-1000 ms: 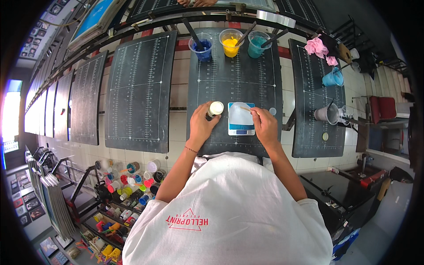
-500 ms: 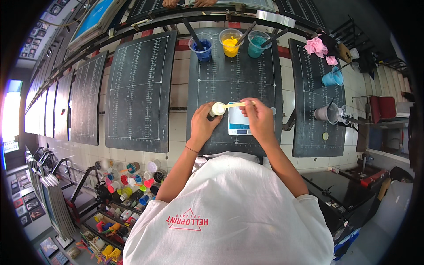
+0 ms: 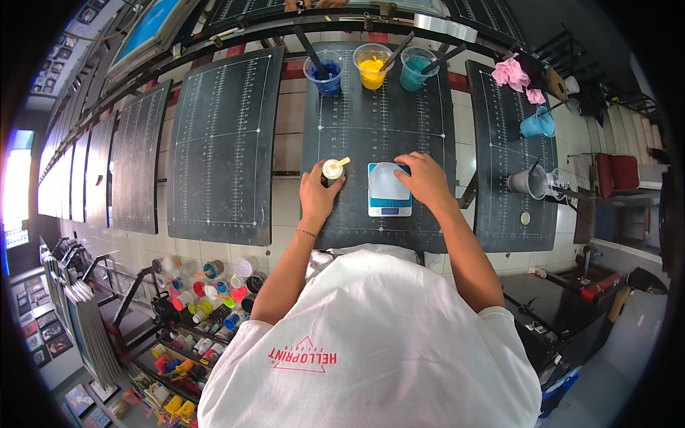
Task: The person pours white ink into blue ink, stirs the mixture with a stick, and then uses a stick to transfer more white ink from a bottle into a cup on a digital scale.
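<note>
My left hand (image 3: 318, 197) is wrapped round a small jar (image 3: 327, 175) at the middle of the dark board. The jar holds pale cream-white stuff, and a short yellow stick (image 3: 342, 162) rests across its mouth, sticking out to the right. To its right, a blue and white digital scale (image 3: 390, 205) lies flat with a small display at the near edge. A whitish translucent rounded piece (image 3: 387, 187) lies on top of it. My right hand (image 3: 425, 182) is over the scale's far right corner, thumb and fingers apart at that piece's edge; whether they touch it I cannot tell.
Clear cups of blue ink (image 3: 327, 84), yellow ink (image 3: 372, 74) and teal ink (image 3: 414, 75) stand at the board's far end, each with a dark stick. More boards flank it. Cups (image 3: 528, 182) stand on the right board. Several ink pots (image 3: 203, 289) crowd the lower left.
My right hand has let go of the yellow stick, which now rests in the jar, and has moved to the scale's right corner. My left hand has shifted left with the jar, uncovering the scale.
</note>
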### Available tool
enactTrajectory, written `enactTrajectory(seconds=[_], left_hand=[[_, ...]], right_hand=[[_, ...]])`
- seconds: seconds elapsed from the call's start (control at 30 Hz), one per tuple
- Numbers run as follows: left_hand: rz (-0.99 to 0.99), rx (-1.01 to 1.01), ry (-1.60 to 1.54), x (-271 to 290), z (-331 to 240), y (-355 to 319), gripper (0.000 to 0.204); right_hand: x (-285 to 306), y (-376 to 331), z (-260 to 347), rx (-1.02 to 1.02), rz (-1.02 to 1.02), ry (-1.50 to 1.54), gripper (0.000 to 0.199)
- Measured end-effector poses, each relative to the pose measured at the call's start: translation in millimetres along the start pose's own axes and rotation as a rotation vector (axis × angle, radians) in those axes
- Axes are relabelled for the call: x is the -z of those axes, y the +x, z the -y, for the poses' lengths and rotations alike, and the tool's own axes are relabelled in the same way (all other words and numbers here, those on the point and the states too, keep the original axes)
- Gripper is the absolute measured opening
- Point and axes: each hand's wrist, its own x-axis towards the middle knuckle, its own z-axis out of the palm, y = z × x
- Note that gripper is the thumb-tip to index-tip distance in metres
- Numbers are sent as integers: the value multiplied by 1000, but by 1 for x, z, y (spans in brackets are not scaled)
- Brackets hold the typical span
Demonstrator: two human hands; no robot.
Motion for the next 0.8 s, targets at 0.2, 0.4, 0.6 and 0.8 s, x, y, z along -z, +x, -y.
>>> enactTrajectory(seconds=[0.2, 0.4, 0.6, 0.8], left_hand=[[53, 52, 27, 0, 1, 2, 51], [-101, -35, -56, 6, 5, -12, 42], [-2, -23, -117, 24, 20, -55, 19], [54, -66, -196, 19, 7, -60, 13]], right_hand=[[-12, 12, -13, 11, 39, -55, 15], [-11, 13, -16, -65, 59, 59, 18], [3, 5, -22, -78, 25, 93, 19], [1, 12, -22, -2, 30, -10, 16]])
